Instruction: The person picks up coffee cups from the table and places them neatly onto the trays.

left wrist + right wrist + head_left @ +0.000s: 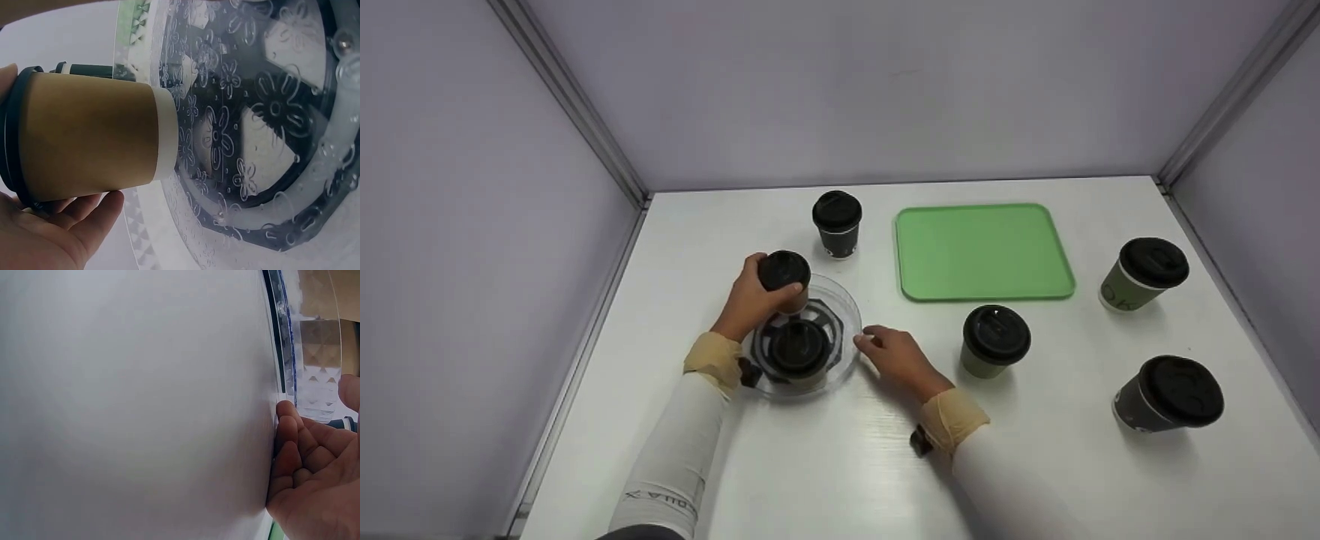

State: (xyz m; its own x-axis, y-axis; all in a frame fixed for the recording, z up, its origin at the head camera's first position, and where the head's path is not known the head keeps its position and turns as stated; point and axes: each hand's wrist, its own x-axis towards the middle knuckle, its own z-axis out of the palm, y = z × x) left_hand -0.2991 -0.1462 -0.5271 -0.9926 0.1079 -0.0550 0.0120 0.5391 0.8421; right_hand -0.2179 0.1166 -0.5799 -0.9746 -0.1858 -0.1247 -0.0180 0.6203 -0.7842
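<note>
My left hand (754,296) grips a brown paper cup (93,135) by its black lid and upper side. The cup is held over the far left part of a clear round tray (851,307); whether its base touches the tray, I cannot tell. Raised flower patterns cover the tray (275,107), and a dark ring-like shape shows through it. A second black-lidded cup (799,349) stands on the tray, nearer me. At the tray's right rim is my right hand (896,360), fingers loosely bent and thumb apart. Its fingertips (287,408) are at the tray's edge, low by the table.
Behind the tray stands a dark lidded cup (838,225). A flat green tray (986,253) lies at back right. More lidded cups stand to the right: a green one (996,341), another green one (1144,274) and a dark one (1168,394). Walls enclose the white table (825,465).
</note>
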